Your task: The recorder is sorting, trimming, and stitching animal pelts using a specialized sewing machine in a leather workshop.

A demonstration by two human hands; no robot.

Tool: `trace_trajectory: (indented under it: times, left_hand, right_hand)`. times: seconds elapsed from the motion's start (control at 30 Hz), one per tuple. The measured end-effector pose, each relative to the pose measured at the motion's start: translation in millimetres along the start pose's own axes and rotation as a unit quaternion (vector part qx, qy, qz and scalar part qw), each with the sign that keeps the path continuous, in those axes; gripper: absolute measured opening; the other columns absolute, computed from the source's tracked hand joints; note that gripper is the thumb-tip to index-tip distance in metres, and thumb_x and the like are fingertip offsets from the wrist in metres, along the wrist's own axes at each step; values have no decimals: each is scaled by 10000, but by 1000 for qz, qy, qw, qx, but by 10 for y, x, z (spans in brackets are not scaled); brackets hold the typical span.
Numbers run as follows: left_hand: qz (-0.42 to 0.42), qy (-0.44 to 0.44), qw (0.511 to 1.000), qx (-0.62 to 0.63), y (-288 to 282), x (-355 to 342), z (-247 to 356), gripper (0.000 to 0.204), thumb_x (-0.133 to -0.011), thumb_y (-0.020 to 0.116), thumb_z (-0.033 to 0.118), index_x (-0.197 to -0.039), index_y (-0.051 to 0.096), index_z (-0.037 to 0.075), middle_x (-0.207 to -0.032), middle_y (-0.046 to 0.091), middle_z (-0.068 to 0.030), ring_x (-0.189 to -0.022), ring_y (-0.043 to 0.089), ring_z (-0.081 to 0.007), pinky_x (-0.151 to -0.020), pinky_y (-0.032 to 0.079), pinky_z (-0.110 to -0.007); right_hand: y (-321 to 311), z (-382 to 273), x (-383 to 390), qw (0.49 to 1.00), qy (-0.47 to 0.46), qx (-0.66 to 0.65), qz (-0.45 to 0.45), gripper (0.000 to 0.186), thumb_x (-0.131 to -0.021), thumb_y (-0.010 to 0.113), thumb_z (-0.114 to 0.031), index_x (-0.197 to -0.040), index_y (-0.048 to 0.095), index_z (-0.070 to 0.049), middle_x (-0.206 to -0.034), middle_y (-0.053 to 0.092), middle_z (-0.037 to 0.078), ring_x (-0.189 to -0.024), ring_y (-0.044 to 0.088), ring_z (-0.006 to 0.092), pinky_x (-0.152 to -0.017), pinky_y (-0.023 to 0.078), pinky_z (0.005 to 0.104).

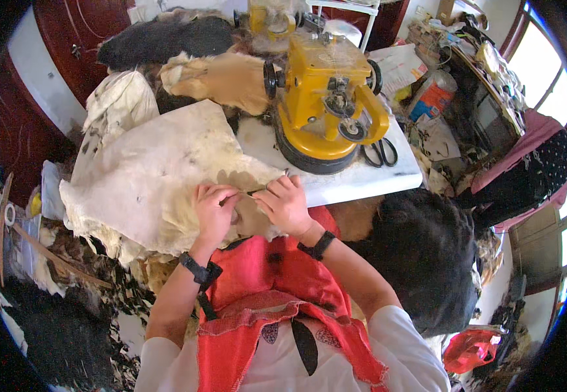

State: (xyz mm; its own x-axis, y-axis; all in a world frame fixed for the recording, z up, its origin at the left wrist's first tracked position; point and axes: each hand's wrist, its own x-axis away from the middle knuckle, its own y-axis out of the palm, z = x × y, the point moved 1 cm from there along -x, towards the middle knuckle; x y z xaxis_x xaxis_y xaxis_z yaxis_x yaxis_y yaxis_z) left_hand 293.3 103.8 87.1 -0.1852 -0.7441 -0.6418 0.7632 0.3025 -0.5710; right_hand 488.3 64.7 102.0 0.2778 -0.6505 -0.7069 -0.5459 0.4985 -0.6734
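Observation:
My left hand (217,206) is closed at the near edge of a large pale hide (136,176), its thumb and fingers pinched on a thin strand. My right hand (283,201) is closed close beside it, pinching something thin and dark, too small to make out. The hide lies over the front left of a white work surface (388,176). Beyond my hands stands a yellow machine (319,72) with a dark round base. Black-handled scissors (380,153) lie at its right.
Tan fur (221,81), dark fur (166,39) and another yellow machine (264,16) are behind. A black pelt (427,261) hangs at right. A cluttered shelf (472,78), pink and dotted clothing (525,166) and a red bag (469,346) are farther right. Wooden sticks (58,255) and scraps lie left.

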Motion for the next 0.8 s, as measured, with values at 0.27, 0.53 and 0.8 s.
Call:
trace_trajectory:
  times: [0.27, 0.53, 0.8]
  left_hand:
    - [-9, -16, 998, 58, -51, -31, 45, 130, -718, 797, 46, -821, 748, 110, -883, 727, -5, -886, 574, -223, -861, 440, -357]
    - [27, 7, 997, 74, -76, -26, 79, 165, -719, 771, -8, -847, 726, 86, -885, 723, -31, -873, 597, -226, -873, 439, -356]
    - [-3, -25, 996, 85, -71, -52, 78, 168, -713, 777, -8, -842, 743, 93, -893, 728, -26, -858, 615, -219, -881, 432, -359]
  right_hand:
    - [-69, -1, 66, 993, 120, -15, 7, 84, -790, 710, -225, -841, 715, -159, -803, 562, 26, -842, 552, 243, -765, 377, 409]
    - [-253, -105, -88, 984, 171, -10, 39, 226, -741, 749, -259, -926, 700, -137, -839, 574, 39, -841, 559, 274, -790, 391, 417]
    - [53, -285, 93, 996, 52, 52, 45, 234, -767, 749, -184, -991, 696, -144, -779, 529, 26, -765, 560, 250, -651, 418, 371]
